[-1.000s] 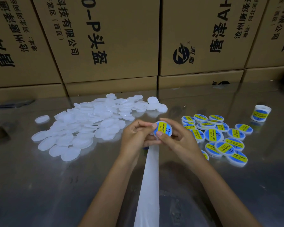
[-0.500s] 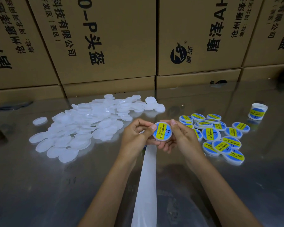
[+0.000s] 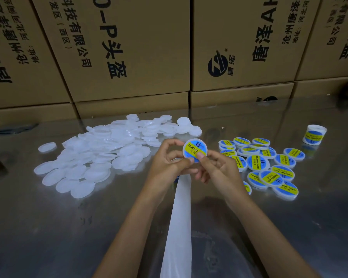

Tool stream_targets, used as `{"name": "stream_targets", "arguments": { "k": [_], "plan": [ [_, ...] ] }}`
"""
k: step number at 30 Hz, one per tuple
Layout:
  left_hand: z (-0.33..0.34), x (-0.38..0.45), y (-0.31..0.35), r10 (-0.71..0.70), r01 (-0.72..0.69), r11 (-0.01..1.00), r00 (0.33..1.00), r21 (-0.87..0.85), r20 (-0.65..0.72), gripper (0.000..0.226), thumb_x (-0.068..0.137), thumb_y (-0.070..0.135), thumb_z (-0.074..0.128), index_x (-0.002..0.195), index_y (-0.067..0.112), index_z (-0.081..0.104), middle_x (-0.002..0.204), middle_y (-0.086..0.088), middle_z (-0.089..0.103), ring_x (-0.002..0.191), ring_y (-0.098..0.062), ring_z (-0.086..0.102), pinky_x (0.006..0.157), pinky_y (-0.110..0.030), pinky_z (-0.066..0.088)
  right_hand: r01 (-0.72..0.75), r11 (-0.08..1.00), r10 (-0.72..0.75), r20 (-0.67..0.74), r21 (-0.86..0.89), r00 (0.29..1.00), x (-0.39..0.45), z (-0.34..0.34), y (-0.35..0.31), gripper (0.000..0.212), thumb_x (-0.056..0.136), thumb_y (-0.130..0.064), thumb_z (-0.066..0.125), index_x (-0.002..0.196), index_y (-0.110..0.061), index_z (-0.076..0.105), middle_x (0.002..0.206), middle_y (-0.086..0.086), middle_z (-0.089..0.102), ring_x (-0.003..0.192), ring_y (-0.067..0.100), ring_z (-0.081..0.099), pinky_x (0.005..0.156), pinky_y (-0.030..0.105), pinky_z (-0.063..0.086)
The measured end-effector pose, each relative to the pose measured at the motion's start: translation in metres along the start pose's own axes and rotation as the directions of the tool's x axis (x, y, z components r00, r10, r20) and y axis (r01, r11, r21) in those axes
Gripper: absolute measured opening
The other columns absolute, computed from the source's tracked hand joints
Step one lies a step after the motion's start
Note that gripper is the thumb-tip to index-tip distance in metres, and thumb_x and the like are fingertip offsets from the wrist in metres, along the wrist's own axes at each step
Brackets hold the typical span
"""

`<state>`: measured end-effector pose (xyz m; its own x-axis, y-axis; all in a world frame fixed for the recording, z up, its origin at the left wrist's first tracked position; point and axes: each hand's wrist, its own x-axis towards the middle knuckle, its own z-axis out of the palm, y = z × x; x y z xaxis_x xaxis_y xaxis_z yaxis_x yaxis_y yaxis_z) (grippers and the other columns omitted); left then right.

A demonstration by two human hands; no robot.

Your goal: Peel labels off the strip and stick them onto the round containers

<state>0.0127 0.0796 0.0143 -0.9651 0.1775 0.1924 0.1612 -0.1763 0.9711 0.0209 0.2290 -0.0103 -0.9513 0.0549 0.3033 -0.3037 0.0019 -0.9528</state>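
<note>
Shiny metal surface (image 3: 48,227), cardboard boxes behind. Mid-frame, both my hands, left hand (image 3: 166,164) and right hand (image 3: 219,169), pinch a round white container with blue-yellow label (image 3: 194,150). Label looks on; next I'd drop it lower right with the labelled pile (image 3: 267,167).

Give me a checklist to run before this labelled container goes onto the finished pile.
1. Label on the held container: blue and yellow face covers the top. Ok.
2. Edges pressed flat: right hand thumb rests on the lower rim, left hand pinches the lower left edge; adhesion cannot tell.
3. Room on the labelled pile at the right: bare table in front of it. Ok.
4. Backing strip at hand: runs from under the hands toward the person. Ok; next label cannot tell.
5. Unlabelled white containers left: plenty. Ok.
</note>
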Motion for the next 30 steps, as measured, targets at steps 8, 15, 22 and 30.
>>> {"name": "stream_targets", "arguments": {
  "k": [8, 15, 22, 30],
  "plan": [
    [0.0, -0.002, 0.001, -0.006, 0.007, 1.0, 1.0, 0.026, -0.021, 0.032, 0.082, 0.006, 0.08, 0.11, 0.013, 0.066, 0.087, -0.01, 0.078, 0.079, -0.027, 0.077, 0.062, -0.025, 0.06, 0.042, 0.993, -0.042, 0.001, -0.106, 0.999, -0.001, 0.002, 0.001, 0.044, 0.106, -0.034, 0.04, 0.072, -0.013, 0.059, 0.046, 0.013, 0.058, 0.042, 0.016, 0.051, 0.047, 0.021, 0.043],
    [-0.003, 0.001, -0.003, -0.003, 0.003, 1.0, 0.994, 0.0, -0.11, 0.016, 0.092, 0.019, 0.071, 0.104, 0.009, 0.07, 0.085, -0.014, 0.077, 0.073, -0.032, 0.076, 0.057, -0.026, 0.06, 0.051, 0.991, -0.047, 0.038, -0.122, 0.998, -0.003, 0.006, 0.003, 0.038, 0.106, -0.035, 0.039, 0.077, -0.02, 0.06, 0.047, 0.013, 0.057, 0.045, 0.015, 0.049, 0.047, 0.02, 0.042],
    [-0.004, 0.003, -0.007, 0.008, -0.012, 0.985, 1.0, 0.171, 0.025, 0.036, 0.085, 0.017, 0.08, 0.117, 0.023, 0.064, 0.089, -0.004, 0.076, 0.065, -0.019, 0.071, 0.055, -0.031, 0.059, -0.008, 0.999, 0.007, -0.029, -0.038, 1.0, -0.003, 0.005, -0.003, 0.041, 0.104, -0.036, 0.044, 0.069, -0.026, 0.062, 0.046, 0.012, 0.052, 0.042, 0.017, 0.046, 0.043, 0.022, 0.039],
    [-0.008, 0.003, -0.006, 0.022, -0.024, 0.995, 1.0, 0.096, 0.021, 0.037, 0.079, 0.011, 0.084, 0.107, 0.019, 0.06, 0.088, -0.017, 0.073, 0.047, -0.022, 0.058, 0.048, -0.031, 0.053, -0.082, 0.99, 0.07, 0.108, 0.113, 0.992, -0.004, 0.006, -0.007, 0.041, 0.103, -0.037, 0.043, 0.074, -0.027, 0.07, 0.049, 0.012, 0.051, 0.045, 0.019, 0.046, 0.045, 0.023, 0.04]
  ]
}}
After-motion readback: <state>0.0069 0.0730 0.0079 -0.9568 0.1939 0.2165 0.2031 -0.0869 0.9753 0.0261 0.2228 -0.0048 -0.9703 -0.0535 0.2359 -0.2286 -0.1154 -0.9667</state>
